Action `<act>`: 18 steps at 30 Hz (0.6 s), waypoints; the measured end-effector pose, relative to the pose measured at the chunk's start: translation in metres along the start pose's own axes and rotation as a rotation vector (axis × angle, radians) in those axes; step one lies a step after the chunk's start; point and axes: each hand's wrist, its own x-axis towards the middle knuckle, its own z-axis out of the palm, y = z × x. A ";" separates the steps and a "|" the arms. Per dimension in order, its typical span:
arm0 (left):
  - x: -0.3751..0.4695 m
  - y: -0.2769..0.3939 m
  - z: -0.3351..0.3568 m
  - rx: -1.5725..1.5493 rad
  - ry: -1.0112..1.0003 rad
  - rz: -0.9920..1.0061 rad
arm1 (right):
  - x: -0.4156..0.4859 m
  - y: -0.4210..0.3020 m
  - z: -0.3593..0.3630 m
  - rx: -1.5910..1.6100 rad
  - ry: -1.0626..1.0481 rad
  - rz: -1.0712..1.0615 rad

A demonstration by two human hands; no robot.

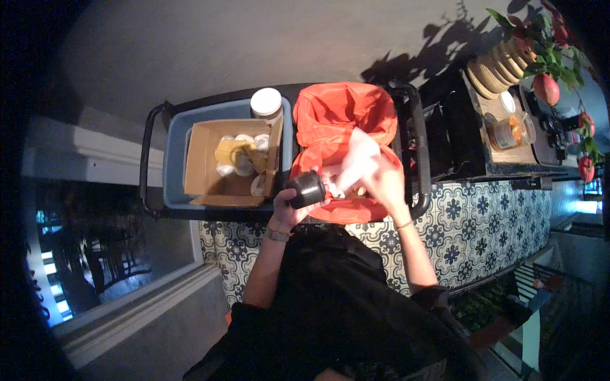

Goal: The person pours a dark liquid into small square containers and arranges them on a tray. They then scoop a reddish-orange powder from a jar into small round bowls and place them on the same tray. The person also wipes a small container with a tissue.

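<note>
My left hand (286, 213) grips a small dark cup-like container (309, 190), tilted on its side at the near left edge of a bin lined with a red plastic bag (364, 212). A white tissue or napkin (360, 159), blurred by motion, is in my right hand (385, 183) over the same bin. Some white scraps (335, 189) show inside the bag below it. Behind stands a second bin with a red bag liner (344, 105). The fingertips of my right hand are too blurred to make out.
Left of the bins, a blue-grey tub (175, 157) holds a cardboard box (202, 162) with a yellow cloth (228, 151) and several whitish items. A white-lidded jar (266, 104) stands at its corner. A black cart handle (421, 143) borders the right. Beyond, a glass jar (512, 132) rests on a counter.
</note>
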 end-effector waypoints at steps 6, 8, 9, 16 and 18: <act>-0.005 0.004 0.043 0.441 -0.029 0.155 | -0.007 0.001 0.003 0.117 -0.298 0.012; -0.001 0.006 0.063 0.603 -0.027 0.228 | 0.005 -0.025 -0.032 0.265 -0.164 -0.027; 0.001 0.006 0.071 0.672 -0.023 0.237 | 0.006 -0.042 -0.049 0.348 -0.108 -0.083; 0.017 0.009 0.085 0.892 -0.027 0.276 | 0.002 -0.094 -0.085 0.264 -0.085 -0.549; 0.016 0.014 0.090 0.921 -0.022 0.183 | 0.001 -0.095 -0.084 0.191 -0.061 -0.592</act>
